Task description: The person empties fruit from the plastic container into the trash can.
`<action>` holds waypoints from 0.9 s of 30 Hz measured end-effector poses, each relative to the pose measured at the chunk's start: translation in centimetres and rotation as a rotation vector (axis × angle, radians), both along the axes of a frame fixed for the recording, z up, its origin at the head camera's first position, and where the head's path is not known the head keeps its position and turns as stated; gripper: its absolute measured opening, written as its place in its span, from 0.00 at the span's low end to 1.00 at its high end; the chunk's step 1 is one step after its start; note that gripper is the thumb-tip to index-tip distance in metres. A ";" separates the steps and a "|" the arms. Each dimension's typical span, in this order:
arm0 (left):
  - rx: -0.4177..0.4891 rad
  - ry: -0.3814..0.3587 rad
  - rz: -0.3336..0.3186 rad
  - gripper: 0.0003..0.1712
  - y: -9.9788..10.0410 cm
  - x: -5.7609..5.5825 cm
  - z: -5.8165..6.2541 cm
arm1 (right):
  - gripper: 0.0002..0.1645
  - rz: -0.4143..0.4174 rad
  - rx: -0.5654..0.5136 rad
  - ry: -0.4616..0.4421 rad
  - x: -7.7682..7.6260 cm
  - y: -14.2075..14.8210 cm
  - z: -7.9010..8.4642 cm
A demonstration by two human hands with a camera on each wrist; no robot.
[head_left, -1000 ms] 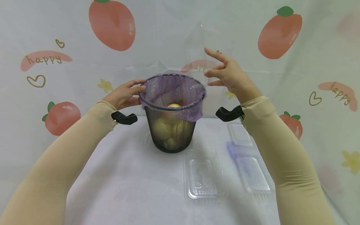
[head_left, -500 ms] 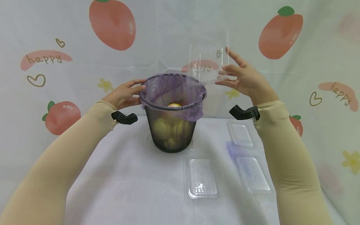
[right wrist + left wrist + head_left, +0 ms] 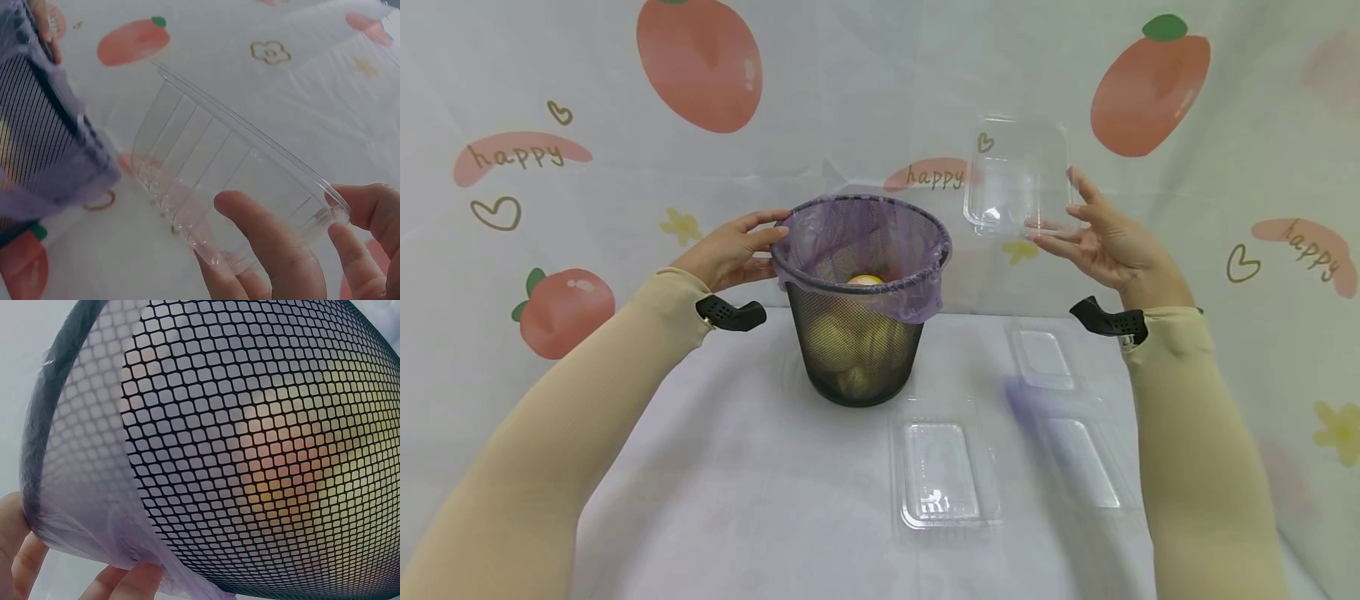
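A black mesh wastebasket (image 3: 854,398) stands upright on the table, its rim lined with a thin purple plastic bag (image 3: 917,307). Yellowish round fruit, perhaps apples, shows inside; the top one (image 3: 867,281) is seen over the rim in the head view. My left hand (image 3: 730,252) grips the basket's left rim, its fingers also against the bag (image 3: 94,544) in the left wrist view. To the right of the basket, raised above the table, my right hand (image 3: 1116,246) holds a clear plastic box (image 3: 1011,179) by its edge. In the right wrist view the box's ribbed side (image 3: 206,144) looks bare.
One clear plastic container (image 3: 938,471) lies in front of the basket, slightly right. Further right are two more, a far one (image 3: 1045,360) and a near one (image 3: 1086,462), with a purple blurred patch (image 3: 1026,404) beside them. A printed cloth (image 3: 820,83) hangs behind.
My right hand has moved right, away from the basket, carrying the clear box. The box has turned from edge-on to face the head camera. My left hand and the basket have stayed put.
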State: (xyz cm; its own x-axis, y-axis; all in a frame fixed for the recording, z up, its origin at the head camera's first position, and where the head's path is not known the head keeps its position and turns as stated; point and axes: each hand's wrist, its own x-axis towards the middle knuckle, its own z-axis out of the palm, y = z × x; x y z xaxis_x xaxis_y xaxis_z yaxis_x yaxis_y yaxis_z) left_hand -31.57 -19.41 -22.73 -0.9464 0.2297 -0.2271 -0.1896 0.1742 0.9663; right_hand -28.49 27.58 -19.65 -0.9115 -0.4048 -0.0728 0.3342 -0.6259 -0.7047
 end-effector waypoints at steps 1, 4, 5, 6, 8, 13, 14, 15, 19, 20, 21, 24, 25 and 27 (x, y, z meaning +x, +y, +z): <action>0.001 -0.002 0.001 0.34 0.0 0.0 0.0 | 0.34 -0.003 -0.017 -0.021 0.0 0.5 -0.4; 0.001 -0.006 0.005 0.34 0.0 0.0 0.0 | 0.30 -0.022 -0.042 -0.080 0.1 1.8 -1.7; 0.002 -0.007 0.006 0.34 0.0 0.0 0.0 | 0.28 -0.029 -0.041 -0.096 0.1 2.1 -2.1; 0.001 -0.006 0.006 0.34 0.0 0.0 0.0 | 0.28 -0.031 -0.040 -0.110 0.1 2.4 -2.6; 0.002 -0.005 0.001 0.34 0.0 0.0 0.0 | 0.26 -0.035 -0.042 -0.138 0.1 2.9 -3.6; -0.003 -0.001 -0.003 0.34 0.0 0.0 0.0 | 0.36 -0.020 0.054 -0.133 0.2 3.4 -6.1; -0.004 0.000 -0.002 0.34 0.0 0.1 0.0 | 0.38 -0.014 0.089 -0.123 0.1 3.4 -6.7; -0.002 0.000 -0.002 0.34 0.0 0.1 0.0 | 0.40 -0.007 0.117 -0.116 0.1 3.4 -7.2; 0.000 0.004 -0.005 0.34 0.0 0.1 0.0 | 0.44 0.017 0.221 -0.113 -0.1 3.0 -9.3; 0.003 0.003 -0.005 0.34 0.0 0.1 0.0 | 0.44 0.031 0.246 -0.112 -0.2 2.9 -9.8; 0.003 0.004 -0.006 0.34 0.0 0.1 0.0 | 0.45 0.039 0.267 -0.114 -0.3 2.7 -10.3; -0.002 0.005 -0.003 0.34 0.0 0.1 -0.1 | 0.45 0.069 0.363 -0.098 -0.5 2.0 -11.8; -0.002 0.004 -0.002 0.34 0.0 0.1 -0.1 | 0.45 0.078 0.400 -0.087 -0.5 1.8 -12.3; -0.001 0.005 -0.003 0.34 0.1 0.1 0.0 | 0.45 0.094 0.447 -0.075 -0.6 1.3 -13.1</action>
